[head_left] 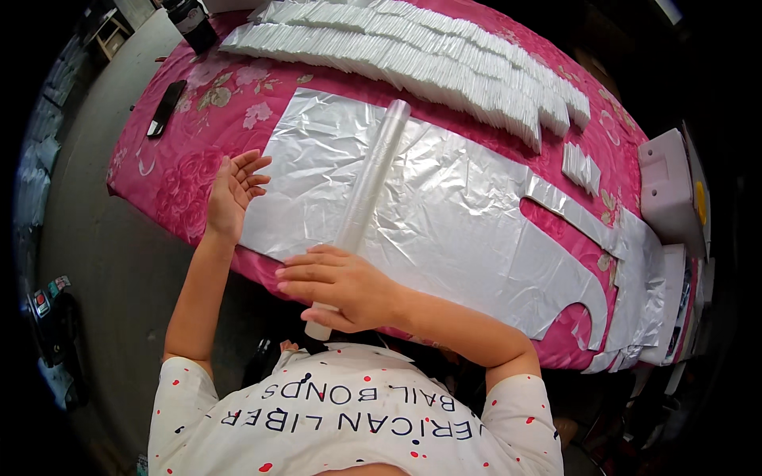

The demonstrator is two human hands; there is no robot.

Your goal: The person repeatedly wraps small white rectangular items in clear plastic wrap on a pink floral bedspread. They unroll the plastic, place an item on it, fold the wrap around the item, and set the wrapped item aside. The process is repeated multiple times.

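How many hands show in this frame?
2: the left hand at the left edge of the silvery plastic sheet, and the right hand over the near end of the translucent tube.

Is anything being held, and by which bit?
The right hand lies across the clear tube near its lower end; whether it grips can't be told. The left hand holds nothing.

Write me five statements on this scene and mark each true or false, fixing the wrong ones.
1. The right hand is on the tube. True.
2. The left hand grips the tube too. False: it is open and apart from the tube.
3. The tube lies across the sheet. True.
4. The phone lies on the sheet. False: it lies on the pink cloth.
5. White stacks lie beyond the sheet. True.
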